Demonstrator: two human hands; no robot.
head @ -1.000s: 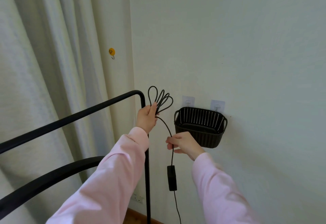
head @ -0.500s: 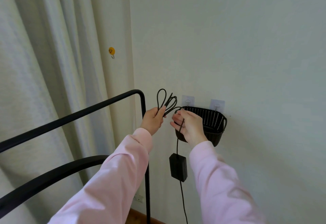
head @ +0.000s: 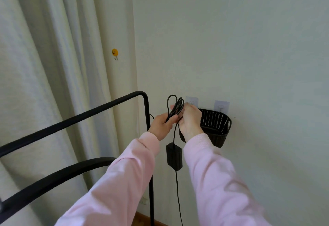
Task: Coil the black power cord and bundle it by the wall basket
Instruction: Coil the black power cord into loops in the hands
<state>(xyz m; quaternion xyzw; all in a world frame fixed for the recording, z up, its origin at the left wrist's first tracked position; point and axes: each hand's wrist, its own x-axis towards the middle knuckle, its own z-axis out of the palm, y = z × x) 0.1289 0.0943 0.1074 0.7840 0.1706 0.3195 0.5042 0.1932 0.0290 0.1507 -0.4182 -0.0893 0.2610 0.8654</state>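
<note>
Left hand [head: 161, 124] clamping its grip around the gathered loops of the black power cord [head: 175, 107], thumb pressing over the strands, loop tops standing up above the fist

Right hand [head: 189, 119] meeting the loops from the other side, fingers [head: 185, 109] curling against the cord bundle just above the left thumb, grip closing on the strands, though exactly which strand is being pinched is hidden behind the knuckles

Cord bundle sitting between both hands, just to the left of the wall basket [head: 219, 128] and touching neither its rim nor the wall as far as can be told

One strand dropping straight down from the hands to the power adapter [head: 174, 156], a black block hanging freely between the two pink sleeves [head: 211, 172], with more cord trailing below it toward the floor

Dark woven basket hanging on the pale wall from two clear adhesive hooks [head: 221, 105], its left part partly covered by the right hand and wrist

Black metal frame [head: 146, 104] standing beside the left hand, its upright post running down behind the left forearm

Pale curtain [head: 53, 65] filling the left side, with a small yellow smiley hook [head: 115, 52] stuck higher up on the wall strip next to it
</note>
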